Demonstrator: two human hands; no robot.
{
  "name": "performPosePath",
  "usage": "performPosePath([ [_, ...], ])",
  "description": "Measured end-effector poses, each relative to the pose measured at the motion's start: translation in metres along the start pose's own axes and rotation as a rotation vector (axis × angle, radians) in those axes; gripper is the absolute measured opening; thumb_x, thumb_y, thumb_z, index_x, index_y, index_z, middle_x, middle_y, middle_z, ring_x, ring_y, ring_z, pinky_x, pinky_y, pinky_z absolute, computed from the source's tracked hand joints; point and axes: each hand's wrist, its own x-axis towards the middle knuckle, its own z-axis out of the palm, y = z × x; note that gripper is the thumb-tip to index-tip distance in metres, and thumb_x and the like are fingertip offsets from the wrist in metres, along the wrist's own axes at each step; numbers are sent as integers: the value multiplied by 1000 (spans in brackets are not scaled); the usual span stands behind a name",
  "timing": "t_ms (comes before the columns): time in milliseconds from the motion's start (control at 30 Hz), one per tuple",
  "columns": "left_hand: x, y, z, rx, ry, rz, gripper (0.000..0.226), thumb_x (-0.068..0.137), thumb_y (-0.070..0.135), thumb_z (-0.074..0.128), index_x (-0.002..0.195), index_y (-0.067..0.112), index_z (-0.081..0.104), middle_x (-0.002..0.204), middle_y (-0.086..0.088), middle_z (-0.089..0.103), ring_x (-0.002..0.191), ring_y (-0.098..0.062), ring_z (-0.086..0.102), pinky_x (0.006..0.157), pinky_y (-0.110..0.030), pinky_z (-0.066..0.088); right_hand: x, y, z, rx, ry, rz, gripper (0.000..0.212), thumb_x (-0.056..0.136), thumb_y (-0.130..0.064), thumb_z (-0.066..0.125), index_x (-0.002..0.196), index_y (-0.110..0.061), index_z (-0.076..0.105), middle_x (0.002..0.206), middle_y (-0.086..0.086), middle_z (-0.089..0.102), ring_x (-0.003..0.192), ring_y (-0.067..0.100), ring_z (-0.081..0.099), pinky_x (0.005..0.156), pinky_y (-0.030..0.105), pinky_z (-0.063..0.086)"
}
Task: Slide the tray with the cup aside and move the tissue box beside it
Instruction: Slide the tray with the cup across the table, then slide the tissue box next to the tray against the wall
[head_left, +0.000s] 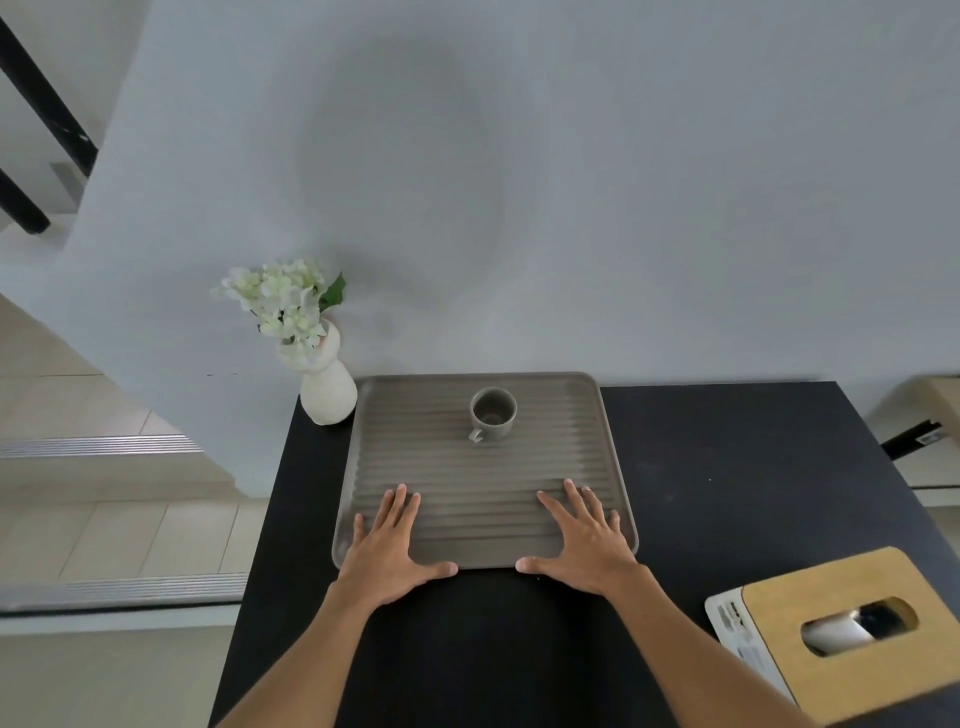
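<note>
Nearest the camera, two bare forearms reach forward over a black bench (727, 493). At the near right corner of the bench lies the tissue box (852, 634), white with a wooden lid whose oval slot shows a tissue inside; it sits well apart from the tray, near and to the right of it.

Both hands rest flat, palms down, on the near edge of the tray (485, 478). The left hand (387, 545) lies at the near left corner, fingers spread and pointing away, its thumb stretched to the right along the tray's near rim. The right hand (584, 543) lies at the near right corner, likewise spread, its thumb pointing left along the same rim. Neither hand pinches or closes around anything; they press open on the ribbed surface.

The tray is a grey-brown, rounded square with ridges running left to right, sitting on the left half of the bench with its far edge close to the wall. The cup (493, 413), a small grey one, stands upright on the far part of the tray, its handle turned toward the near left.

Just beside the tray's far left corner stands a white vase (327, 392) holding pale flowers (280, 301). Behind everything rises a plain light wall (571, 182).
</note>
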Motion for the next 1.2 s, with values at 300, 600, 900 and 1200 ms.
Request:
performPosePath([
  [300,-29,32,-48,-305,-16,-113,103,60,94,43,141,30,45,147,1,48,133,-21,47,108,-47,40,-50,-12,-36,296,1,49,84,84,-72,51,155,-33,28,163,2,30,150,26,24,119,50,27],
  [600,-74,113,-68,-595,22,42,68,68,87,48,90,24,62,100,9,65,95,-12,60,94,-39,48,-112,1,-81,454,21,109,78,74,-78,50,137,-32,56,143,-3,56,129,20,53,109,45,42],
  [900,-95,187,-59,-607,64,22,73,66,85,53,95,19,65,97,1,67,90,-14,64,92,-39,52,-142,82,-132,327,41,0,65,78,-79,46,124,-36,63,139,-5,59,124,18,56,105,44,43],
  [1200,-128,341,4,-632,85,-49,58,80,74,53,103,21,62,103,3,65,94,-14,61,89,-36,48,-179,204,-151,330,41,-101,58,79,-77,48,120,-38,63,135,-6,61,122,18,57,107,49,43],
])
